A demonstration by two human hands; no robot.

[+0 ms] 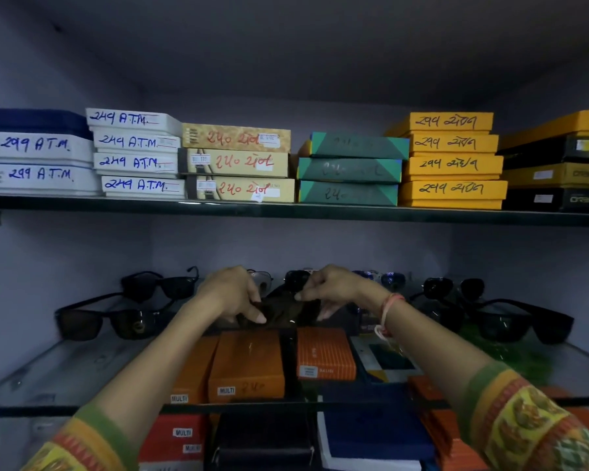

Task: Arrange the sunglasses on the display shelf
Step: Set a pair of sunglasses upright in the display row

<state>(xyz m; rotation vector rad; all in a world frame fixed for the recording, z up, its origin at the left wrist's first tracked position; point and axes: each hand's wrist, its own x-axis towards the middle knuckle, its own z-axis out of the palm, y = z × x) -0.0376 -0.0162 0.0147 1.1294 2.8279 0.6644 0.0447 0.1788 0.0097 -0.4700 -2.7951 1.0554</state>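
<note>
Both my hands reach over the glass display shelf (65, 372). My left hand (233, 294) and my right hand (330, 288) pinch the two ends of a dark pair of sunglasses (281, 309) just above the shelf's middle. Black sunglasses (106, 319) lie at the front left, with another black pair (160, 283) behind them. At the right sit a dark pair (454, 288) and a larger black pair (521, 322). Small pairs (386, 278) line the back, partly hidden by my hands.
An upper shelf (286, 210) carries stacks of labelled boxes: white (136, 161), beige (238, 161), green (351, 169), yellow (453, 163). Orange boxes (249, 365) show through the glass below, with red, black and blue boxes (371, 433) under the shelf edge.
</note>
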